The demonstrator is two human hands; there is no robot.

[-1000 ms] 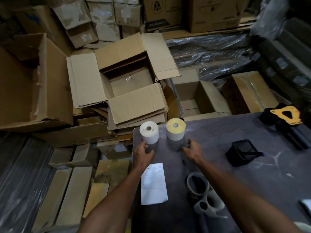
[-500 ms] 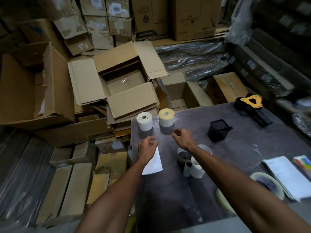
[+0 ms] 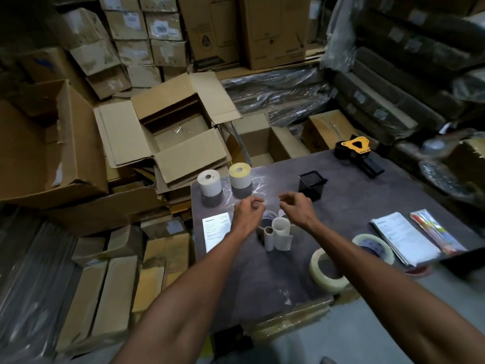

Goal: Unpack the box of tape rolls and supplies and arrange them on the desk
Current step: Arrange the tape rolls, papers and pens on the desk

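Two label rolls stand upright at the desk's far left corner: a white roll (image 3: 209, 183) and a yellow-topped roll (image 3: 239, 176). My left hand (image 3: 248, 210) and my right hand (image 3: 295, 206) hover just in front of them, fingers loosely curled, holding nothing. Below my hands stands a cluster of small pale tape cores (image 3: 278, 232). Two clear tape rolls (image 3: 326, 269) (image 3: 374, 246) lie near the desk's front edge. The open, empty-looking cardboard box (image 3: 178, 135) sits beyond the desk (image 3: 262, 285) on the left.
A black mesh holder (image 3: 312, 185) and a yellow-and-black tape dispenser (image 3: 355, 148) sit further back on the desk. A printed sheet (image 3: 216, 229) lies at the left edge, a paper stack (image 3: 404, 237) and a coloured packet (image 3: 435, 232) at the right. Cartons surround the desk.
Both hands have let go of the two label rolls and drawn back toward me. The camera has pulled back, showing more of the desk.
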